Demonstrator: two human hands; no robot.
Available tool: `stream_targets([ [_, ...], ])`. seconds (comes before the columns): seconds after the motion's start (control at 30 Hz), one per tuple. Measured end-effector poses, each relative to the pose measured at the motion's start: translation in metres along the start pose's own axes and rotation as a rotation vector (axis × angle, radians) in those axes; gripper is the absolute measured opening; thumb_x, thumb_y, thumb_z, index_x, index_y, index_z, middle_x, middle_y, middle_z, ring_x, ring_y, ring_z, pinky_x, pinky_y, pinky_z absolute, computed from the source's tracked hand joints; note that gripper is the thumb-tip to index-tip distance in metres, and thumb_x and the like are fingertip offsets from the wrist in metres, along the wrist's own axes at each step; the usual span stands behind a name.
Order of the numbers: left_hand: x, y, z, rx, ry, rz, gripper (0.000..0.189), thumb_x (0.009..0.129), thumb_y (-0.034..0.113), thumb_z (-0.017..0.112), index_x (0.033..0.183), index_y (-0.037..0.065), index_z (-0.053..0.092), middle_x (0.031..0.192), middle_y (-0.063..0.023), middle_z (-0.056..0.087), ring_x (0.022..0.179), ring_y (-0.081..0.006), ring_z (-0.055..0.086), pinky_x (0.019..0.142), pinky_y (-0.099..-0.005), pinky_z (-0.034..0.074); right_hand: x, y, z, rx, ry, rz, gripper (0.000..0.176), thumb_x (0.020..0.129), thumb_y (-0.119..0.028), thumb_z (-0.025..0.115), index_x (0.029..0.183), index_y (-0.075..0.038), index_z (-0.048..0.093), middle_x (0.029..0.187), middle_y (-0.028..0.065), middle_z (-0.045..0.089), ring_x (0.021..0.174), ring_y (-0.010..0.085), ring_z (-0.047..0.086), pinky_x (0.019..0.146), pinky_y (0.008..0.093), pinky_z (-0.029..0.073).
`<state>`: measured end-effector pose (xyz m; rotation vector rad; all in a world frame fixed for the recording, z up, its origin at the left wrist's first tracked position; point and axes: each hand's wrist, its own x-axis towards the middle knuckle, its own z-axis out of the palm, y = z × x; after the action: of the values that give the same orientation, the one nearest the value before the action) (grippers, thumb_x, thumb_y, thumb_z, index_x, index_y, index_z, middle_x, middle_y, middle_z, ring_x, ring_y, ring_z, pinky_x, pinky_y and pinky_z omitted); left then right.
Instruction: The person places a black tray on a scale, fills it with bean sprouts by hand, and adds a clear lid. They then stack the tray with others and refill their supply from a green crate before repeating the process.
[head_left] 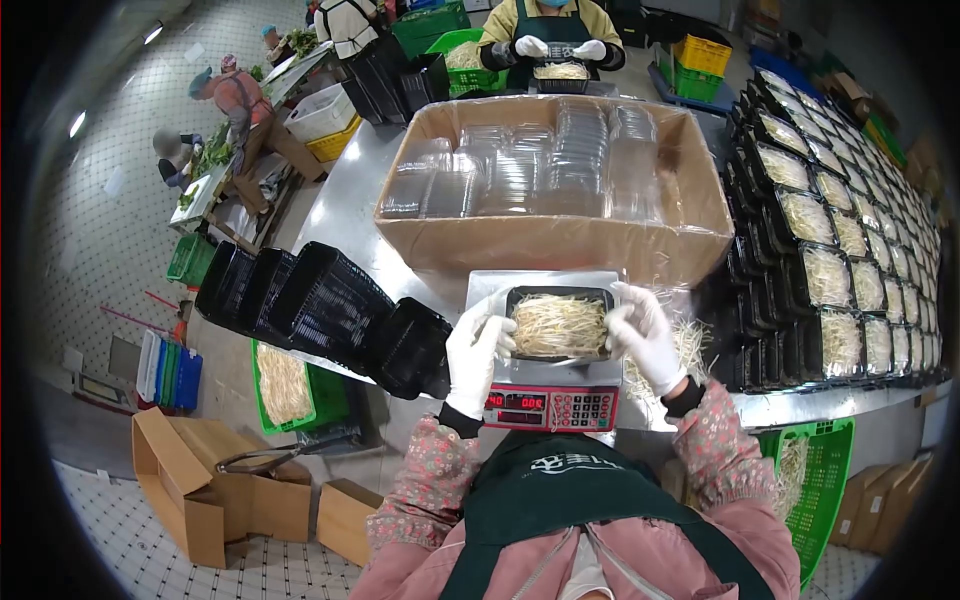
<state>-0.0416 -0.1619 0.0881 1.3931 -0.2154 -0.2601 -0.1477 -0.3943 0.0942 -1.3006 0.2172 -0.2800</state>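
Note:
A black plastic tray (512, 298) filled with bean sprouts (556, 325) is over the steel platform of a scale (490, 283). My left hand (478, 350), in a white glove, has its fingers curled at the tray's left edge. At the opposite edge, my right hand (645, 335), also gloved, pinches the rim. The scale's red front panel (552, 409) shows lit digits and a keypad. Loose bean sprouts (692, 345) lie on the table beside my right hand. Stacks of black trays (335, 300) lean to the left of my left hand.
A cardboard box (480, 245) with stacked clear lids (520, 170) stands beyond the scale. Many filled trays (825, 275) are piled at the right. Green baskets of sprouts (335, 395) flank the table (340, 225) below. Across from me a co-worker (553, 40) handles another tray.

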Motion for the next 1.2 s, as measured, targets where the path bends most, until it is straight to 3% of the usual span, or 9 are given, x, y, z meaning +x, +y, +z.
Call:
stream_targets([
  [0.13,0.017,-0.041,-0.008,0.268,-0.004,-0.070,0.031,0.093,0.009,0.060,0.123,-0.001,0.060,0.088,-0.0077,0.070,0.069,-0.0094,0.062,0.059,-0.0210,0.049,0.016,0.044,-0.031,-0.573,0.019,-0.176,0.049,0.091,-0.006,0.062,0.137,-0.007,0.048,0.094,0.0072,0.064,0.073,0.0149,0.063,0.059,0.0312,0.051],
  [0.2,0.042,-0.077,-0.009,0.456,0.089,0.248,0.029,0.092,0.012,0.062,0.118,0.001,0.064,0.095,-0.0091,0.071,0.082,-0.0160,0.066,0.074,-0.0288,0.053,0.035,0.050,-0.036,-0.914,0.055,-0.296,0.041,0.094,-0.016,0.059,0.134,-0.009,0.051,0.102,0.0164,0.069,0.084,0.0275,0.069,0.068,0.0400,0.052],
  [0.3,0.052,-0.043,0.008,0.894,0.101,0.078,0.030,0.090,0.015,0.065,0.116,0.000,0.066,0.103,-0.0122,0.072,0.093,-0.0190,0.067,0.086,-0.0302,0.050,0.062,0.052,-0.030,-1.303,0.056,-0.055,0.030,0.095,-0.034,0.056,0.116,-0.014,0.061,0.091,0.0206,0.069,0.088,0.0386,0.065,0.075,0.0479,0.051],
  [0.4,0.076,-0.106,-0.023,0.459,-0.013,0.033,0.031,0.089,0.015,0.067,0.115,-0.001,0.066,0.107,-0.0134,0.071,0.094,-0.0179,0.066,0.084,-0.0300,0.051,0.065,0.072,-0.034,-1.171,0.116,-0.025,0.029,0.095,-0.036,0.055,0.113,-0.015,0.064,0.093,0.0217,0.068,0.091,0.0387,0.064,0.078,0.0471,0.050],
  [0.57,0.081,-0.115,-0.030,0.151,-0.051,-0.111,0.028,0.085,0.012,0.070,0.107,-0.004,0.067,0.098,-0.0097,0.070,0.090,-0.0158,0.064,0.081,-0.0291,0.050,0.078,0.118,-0.047,-0.301,0.164,0.069,0.019,0.091,-0.015,0.068,0.100,0.001,0.065,0.088,0.0000,0.067,0.078,0.0079,0.059,0.071,0.0241,0.048],
  [0.7,0.089,-0.122,-0.024,0.105,-0.014,-0.092,0.015,0.078,0.005,0.068,0.091,-0.002,0.070,0.086,-0.0054,0.068,0.081,-0.0134,0.061,0.074,-0.0265,0.047,0.084,0.135,-0.047,-0.160,0.220,0.044,0.010,0.090,-0.013,0.070,0.087,-0.005,0.063,0.079,-0.0027,0.064,0.071,0.0050,0.055,0.068,0.0223,0.046],
  [0.9,0.072,-0.119,-0.019,0.120,0.073,-0.064,0.036,0.084,0.016,0.073,0.113,-0.003,0.064,0.094,-0.0061,0.066,0.079,-0.0134,0.062,0.070,-0.0269,0.050,0.079,0.137,-0.052,-0.294,0.213,-0.033,0.018,0.090,-0.019,0.069,0.095,-0.004,0.060,0.083,0.0006,0.064,0.063,0.0055,0.055,0.057,0.0229,0.046],
  [1.03,0.026,-0.067,-0.035,0.060,-0.024,-0.409,0.059,0.086,0.023,0.075,0.132,-0.002,0.048,0.095,-0.0062,0.062,0.079,-0.0124,0.064,0.056,-0.0240,0.052,0.024,0.062,-0.046,-0.402,0.061,0.378,0.044,0.088,-0.025,0.072,0.114,-0.004,0.044,0.084,0.0070,0.062,0.057,0.0118,0.061,0.040,0.0244,0.045],
  [1.2,-0.005,-0.084,-0.032,-0.237,-0.091,-0.422,0.016,0.087,0.009,0.068,0.099,0.004,0.058,0.091,-0.0098,0.064,0.076,-0.0212,0.068,0.066,-0.0353,0.059,-0.005,0.084,-0.038,0.080,0.050,0.469,0.023,0.087,-0.007,0.069,0.094,-0.009,0.047,0.074,0.0087,0.064,0.054,0.0169,0.065,0.037,0.0272,0.049],
])
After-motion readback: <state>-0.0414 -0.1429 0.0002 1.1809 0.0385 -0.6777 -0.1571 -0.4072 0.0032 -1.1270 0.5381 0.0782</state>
